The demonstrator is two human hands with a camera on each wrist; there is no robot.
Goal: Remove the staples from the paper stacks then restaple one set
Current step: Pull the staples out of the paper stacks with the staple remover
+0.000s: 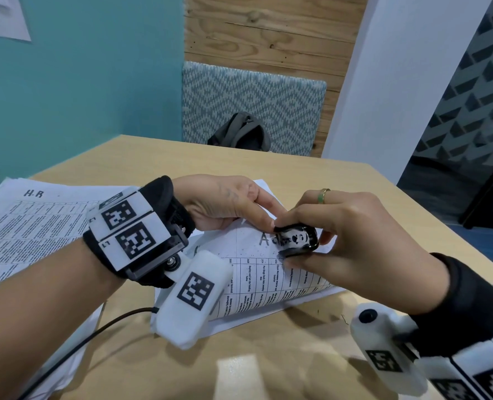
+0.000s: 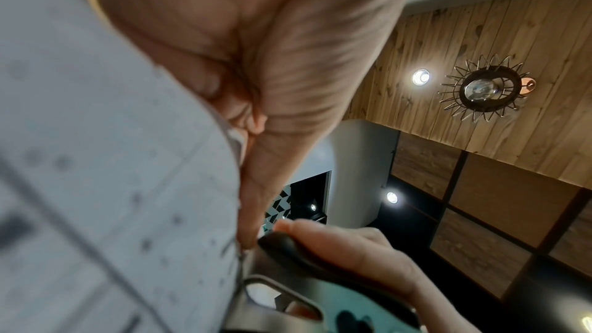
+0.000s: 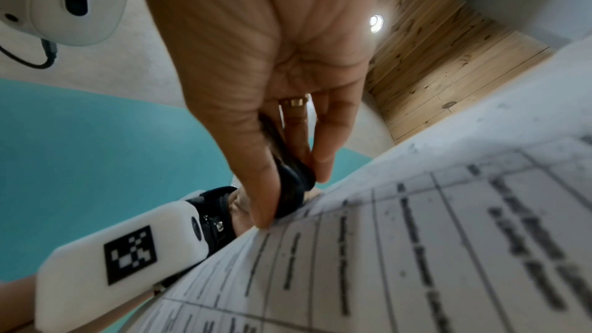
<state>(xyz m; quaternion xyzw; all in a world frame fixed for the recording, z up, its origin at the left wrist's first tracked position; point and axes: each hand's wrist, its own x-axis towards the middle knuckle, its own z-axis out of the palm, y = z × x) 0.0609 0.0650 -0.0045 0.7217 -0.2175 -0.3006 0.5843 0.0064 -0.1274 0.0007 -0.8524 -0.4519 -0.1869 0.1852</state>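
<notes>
Black plastic, glossy and printed with a small figure, formed the staple remover [image 1: 296, 239] that was pinched between the thumb and fingers [image 1: 303, 262] of the right hand [image 1: 355, 243]. Its claws were set against the upper corner of a paper stack [image 1: 271, 272] printed with a table; whether a staple was caught in them could not be told, since the claws were hidden. The stack lay near the middle of the wooden worktop [image 1: 268, 356], its near part curled upward. The corner was pinned by the left hand [image 1: 225, 203], whose thumb was pressed onto the top sheet just beside the remover while the other fingers were curled under the paper.

A second stack [image 1: 31, 226], marked H.R, lay at the left edge of the worktop, and a dark bag [image 1: 239, 131] was seen on the seat beyond the far edge.

Several risks were judged likely. The corner could be torn if the remover were pulled up before both staple legs were straightened. The left thumb, so close to the claws, could be nicked by a slip. A freed staple could be flung off and lost among the sheets.
</notes>
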